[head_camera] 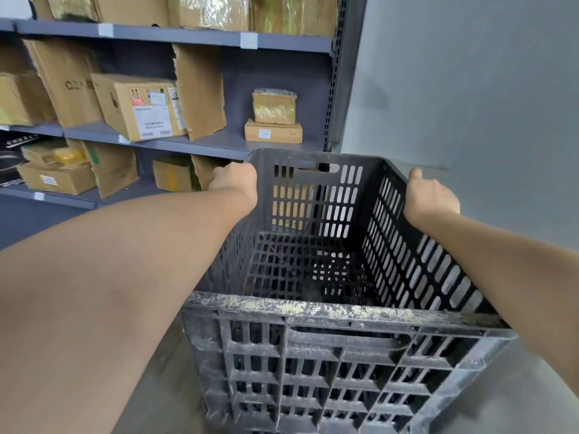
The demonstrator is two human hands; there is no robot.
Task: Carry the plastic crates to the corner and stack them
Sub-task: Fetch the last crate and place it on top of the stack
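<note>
Ahead of both hands and to their left stands a grey shelving unit (pixel 175 36) loaded with cardboard boxes (pixel 138 106), and to the right of the hands a bare grey wall (pixel 470 89) meets it, which looks like the corner meant for stacking. Between the hands is one black plastic crate (pixel 329 311), slotted, empty and dusty along its near rim, with the far end raised toward the shelves. The left hand (pixel 233 180) is closed over the far left rim; the right hand (pixel 430 194) is clamped on the right rim, thumb up. I judge the carry nearly done for this crate, with setting it down left. No stack or other crates show, so the remaining count cannot be told.
</note>
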